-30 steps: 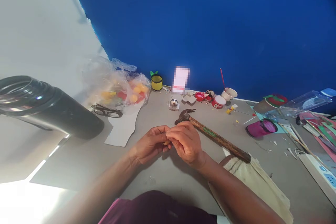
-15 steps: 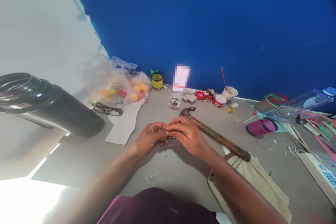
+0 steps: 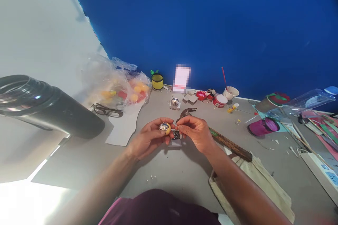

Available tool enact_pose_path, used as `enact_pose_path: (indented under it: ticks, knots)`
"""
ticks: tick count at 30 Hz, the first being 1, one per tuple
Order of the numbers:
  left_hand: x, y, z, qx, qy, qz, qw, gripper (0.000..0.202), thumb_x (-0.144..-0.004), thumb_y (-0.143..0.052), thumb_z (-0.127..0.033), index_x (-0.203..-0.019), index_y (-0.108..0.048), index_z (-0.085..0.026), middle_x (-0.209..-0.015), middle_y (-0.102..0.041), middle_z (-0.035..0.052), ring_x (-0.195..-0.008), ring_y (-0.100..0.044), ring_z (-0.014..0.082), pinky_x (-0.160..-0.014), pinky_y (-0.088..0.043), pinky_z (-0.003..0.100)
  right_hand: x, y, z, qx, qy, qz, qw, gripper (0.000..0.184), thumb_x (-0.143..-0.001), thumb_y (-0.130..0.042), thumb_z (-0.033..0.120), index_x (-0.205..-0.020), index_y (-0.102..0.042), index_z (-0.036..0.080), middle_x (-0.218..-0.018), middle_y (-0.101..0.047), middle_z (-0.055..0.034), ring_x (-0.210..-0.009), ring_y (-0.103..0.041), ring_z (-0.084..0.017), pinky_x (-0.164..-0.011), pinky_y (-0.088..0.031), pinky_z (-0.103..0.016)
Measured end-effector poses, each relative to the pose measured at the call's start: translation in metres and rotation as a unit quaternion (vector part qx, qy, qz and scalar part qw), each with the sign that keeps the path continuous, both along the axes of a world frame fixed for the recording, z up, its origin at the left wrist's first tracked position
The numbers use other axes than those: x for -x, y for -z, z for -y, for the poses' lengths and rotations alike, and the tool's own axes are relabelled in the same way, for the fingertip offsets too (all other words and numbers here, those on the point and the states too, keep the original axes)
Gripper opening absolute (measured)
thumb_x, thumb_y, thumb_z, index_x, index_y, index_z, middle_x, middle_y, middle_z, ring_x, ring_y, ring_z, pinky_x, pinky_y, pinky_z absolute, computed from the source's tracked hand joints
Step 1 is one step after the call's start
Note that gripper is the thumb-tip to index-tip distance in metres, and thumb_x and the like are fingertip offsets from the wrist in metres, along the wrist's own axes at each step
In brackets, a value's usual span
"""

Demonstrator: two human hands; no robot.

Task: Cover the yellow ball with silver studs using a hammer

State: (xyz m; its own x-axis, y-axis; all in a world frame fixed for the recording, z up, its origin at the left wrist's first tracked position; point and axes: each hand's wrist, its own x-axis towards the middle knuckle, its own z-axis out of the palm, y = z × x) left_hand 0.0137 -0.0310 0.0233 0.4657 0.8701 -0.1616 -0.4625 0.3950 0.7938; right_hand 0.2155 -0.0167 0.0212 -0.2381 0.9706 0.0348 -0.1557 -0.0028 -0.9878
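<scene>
In my left hand (image 3: 150, 135) is a small yellow ball (image 3: 165, 128), its upper side covered in shiny silver pieces. My right hand (image 3: 195, 133) is pinched just right of the ball, on something too small to make out. Below and between the hands lies a dark, glittering patch of small pieces (image 3: 176, 134) on a white card (image 3: 176, 143). Farther back, a silver mirrored ball (image 3: 174, 102) rests on a little base. The hammer (image 3: 232, 146) lies just beyond my right hand, its handle partly hidden by it.
A large dark flask (image 3: 66, 105) stands at left, near glasses (image 3: 108, 110) and a plastic bag of yellow and red things (image 3: 126, 88). Along the back are a yellow pot (image 3: 157, 82), a paint jar (image 3: 220, 100) and a paper cup (image 3: 231, 92). A cloth bag (image 3: 258, 179) lies at right.
My hands have drawn apart, the right one moving to the right. The ball in my left hand and the dark glittering pieces below now show clearly.
</scene>
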Motion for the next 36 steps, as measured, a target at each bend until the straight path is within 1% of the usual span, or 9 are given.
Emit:
enact_pose_path:
  ticks: [6,12,17,21,25,28,31,33,36]
  knots:
    - [0.001,0.005,0.004,-0.134,-0.037,-0.124,0.982,0.035,-0.085,-0.076,-0.024,-0.119,-0.071,-0.021,-0.1,-0.071,0.0082,-0.086,-0.062,0.0175,-0.071,-0.048,0.027,0.003,-0.002,0.0,0.059,-0.04,-0.075,0.995,0.025,-0.069,-0.088,0.039,-0.078,-0.074,0.019,-0.071,-0.072,-0.0017,-0.057,-0.058,-0.011,-0.05,-0.046,-0.023]
    - [0.001,0.005,0.004,-0.143,-0.058,-0.151,0.976,0.048,-0.087,-0.073,-0.026,-0.134,-0.063,-0.024,-0.12,-0.068,0.0099,-0.094,-0.063,0.0181,-0.079,-0.051,0.029,0.004,-0.002,-0.001,0.054,-0.037,-0.064,0.996,0.025,-0.069,-0.088,0.04,-0.075,-0.075,0.019,-0.07,-0.07,-0.001,-0.058,-0.055,-0.011,-0.048,-0.043,-0.022]
    - [-0.002,0.001,0.005,-0.163,-0.066,-0.221,0.959,0.041,-0.082,-0.075,-0.023,-0.122,-0.067,-0.018,-0.112,-0.07,0.0079,-0.094,-0.064,0.0183,-0.083,-0.052,0.03,0.004,-0.003,0.0,0.061,-0.03,-0.024,0.997,0.025,-0.067,-0.088,0.038,-0.078,-0.075,0.019,-0.068,-0.068,0.0002,-0.055,-0.053,-0.01,-0.049,-0.044,-0.023]
    - [-0.008,-0.005,0.007,-0.149,-0.072,-0.231,0.959,0.055,-0.081,-0.072,-0.023,-0.133,-0.055,-0.019,-0.113,-0.067,0.0079,-0.08,-0.063,0.0149,-0.072,-0.054,0.03,0.005,-0.004,0.002,0.054,-0.041,-0.009,0.998,0.02,-0.07,-0.084,0.036,-0.075,-0.073,0.019,-0.068,-0.069,0.0001,-0.054,-0.053,-0.01,-0.049,-0.043,-0.023]
    - [-0.01,-0.009,0.01,-0.15,-0.066,-0.296,0.941,0.047,-0.084,-0.066,-0.024,-0.13,-0.057,-0.015,-0.093,-0.066,0.0037,-0.064,-0.055,0.01,-0.06,-0.047,0.025,0.005,-0.001,0.002,0.051,-0.036,0.013,0.998,0.018,-0.072,-0.083,0.034,-0.076,-0.074,0.019,-0.067,-0.068,0.0009,-0.054,-0.052,-0.01,-0.049,-0.042,-0.022]
    - [-0.01,-0.009,0.011,-0.15,-0.045,-0.28,0.947,0.048,-0.088,-0.063,-0.029,-0.132,-0.053,-0.014,-0.08,-0.061,-0.0003,-0.062,-0.053,0.0103,-0.057,-0.044,0.025,0.004,0.001,0.001,0.05,-0.039,0.019,0.998,0.018,-0.072,-0.082,0.035,-0.078,-0.074,0.019,-0.068,-0.067,0.0011,-0.055,-0.051,-0.01,-0.049,-0.042,-0.022]
    - [-0.01,-0.008,0.012,-0.146,-0.038,-0.248,0.957,0.05,-0.089,-0.063,-0.032,-0.133,-0.05,-0.014,-0.074,-0.058,-0.0021,-0.062,-0.054,0.011,-0.055,-0.044,0.025,0.003,0.0,0.001,0.051,-0.041,0.014,0.998,0.02,-0.072,-0.083,0.036,-0.077,-0.074,0.019,-0.068,-0.066,0.0011,-0.055,-0.051,-0.009,-0.049,-0.042,-0.022]
    - [-0.009,-0.006,0.011,-0.139,-0.044,-0.238,0.96,0.05,-0.088,-0.065,-0.031,-0.133,-0.05,-0.015,-0.077,-0.059,-0.0014,-0.062,-0.054,0.0105,-0.054,-0.043,0.024,0.003,-0.001,0.001,0.05,-0.042,0.005,0.998,0.021,-0.071,-0.083,0.037,-0.076,-0.073,0.019,-0.068,-0.066,0.001,-0.056,-0.051,-0.009,-0.05,-0.042,-0.022]
    - [-0.006,-0.001,0.008,-0.126,-0.05,-0.207,0.969,0.047,-0.086,-0.068,-0.03,-0.129,-0.053,-0.017,-0.095,-0.063,0.0034,-0.064,-0.055,0.0091,-0.055,-0.044,0.024,0.003,-0.003,0.001,0.049,-0.043,-0.008,0.998,0.022,-0.07,-0.084,0.037,-0.075,-0.073,0.019,-0.067,-0.065,0.0012,-0.055,-0.05,-0.009,-0.049,-0.042,-0.022]
